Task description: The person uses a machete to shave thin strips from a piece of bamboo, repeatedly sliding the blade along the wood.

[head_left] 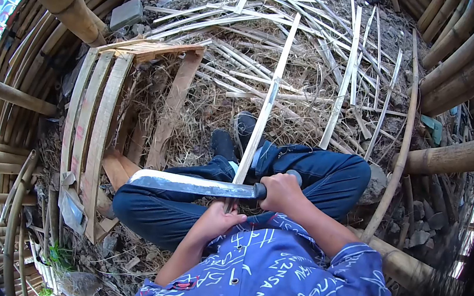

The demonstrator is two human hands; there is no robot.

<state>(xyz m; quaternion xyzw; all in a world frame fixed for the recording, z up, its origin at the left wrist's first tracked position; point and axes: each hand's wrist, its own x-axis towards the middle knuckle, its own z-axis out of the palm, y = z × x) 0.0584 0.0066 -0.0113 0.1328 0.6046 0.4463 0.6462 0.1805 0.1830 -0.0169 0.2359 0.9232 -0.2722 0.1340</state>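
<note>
A large knife (197, 185) with a broad, pale-edged blade lies level across the view, its tip to the left. My right hand (281, 191) is closed around its dark handle. Under the blade, my left hand (217, 219) is closed on the near end of a long bamboo strip (268, 101). The strip runs away from my body, between my bent legs and over the ground. The blade crosses the strip close above my left hand; whether it touches the strip cannot be made out.
A wooden crate (90, 124) stands at the left, beside my knee. Many split bamboo strips (344, 81) lie scattered over straw ahead. Thick bamboo poles (455, 152) line both sides. A grey block (127, 14) sits at the upper left, and stones (419, 232) lie at the right.
</note>
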